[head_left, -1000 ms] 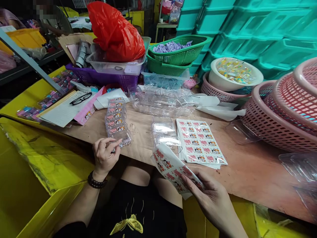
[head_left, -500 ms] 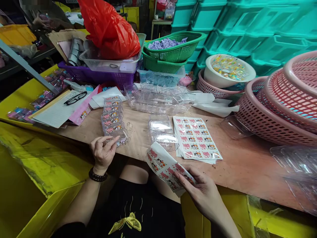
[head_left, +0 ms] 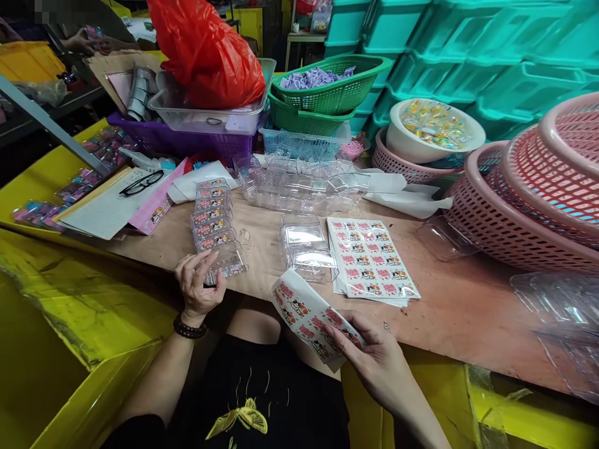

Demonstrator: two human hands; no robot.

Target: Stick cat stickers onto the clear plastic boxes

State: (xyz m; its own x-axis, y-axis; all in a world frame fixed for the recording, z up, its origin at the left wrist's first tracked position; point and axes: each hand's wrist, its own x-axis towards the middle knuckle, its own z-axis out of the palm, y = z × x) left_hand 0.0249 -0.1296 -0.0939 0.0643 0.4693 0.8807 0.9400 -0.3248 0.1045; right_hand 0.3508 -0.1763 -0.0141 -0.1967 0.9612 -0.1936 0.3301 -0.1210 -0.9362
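My left hand point(head_left: 200, 284) is at the table's front edge, with curled fingers and thumb on the near end of a clear plastic case point(head_left: 230, 257). This case is the closest in an overlapping row; the labelled cases point(head_left: 211, 223) behind it bear cat stickers. Pinched in my right hand point(head_left: 369, 346) is a bent sticker sheet point(head_left: 299, 312) printed with cats and pink lettering, held over my lap. A stack of similar sticker sheets point(head_left: 374, 259) lies flat on the table beyond it. Left of that stack are clear plastic covers point(head_left: 304, 240) without stickers.
More clear plastic shells point(head_left: 299, 187) are heaped at the back. Pink baskets point(head_left: 486, 212) and a white bowl point(head_left: 437, 128) of wrapped pieces stand right. Glasses point(head_left: 143, 182) rest on papers at left. A purple crate point(head_left: 187, 140) and green baskets point(head_left: 327, 93) line the rear.
My left hand's fingers have curled from stretched across the case to its near end, thumb lowered. The sticker sheet in my right hand has shifted slightly left.
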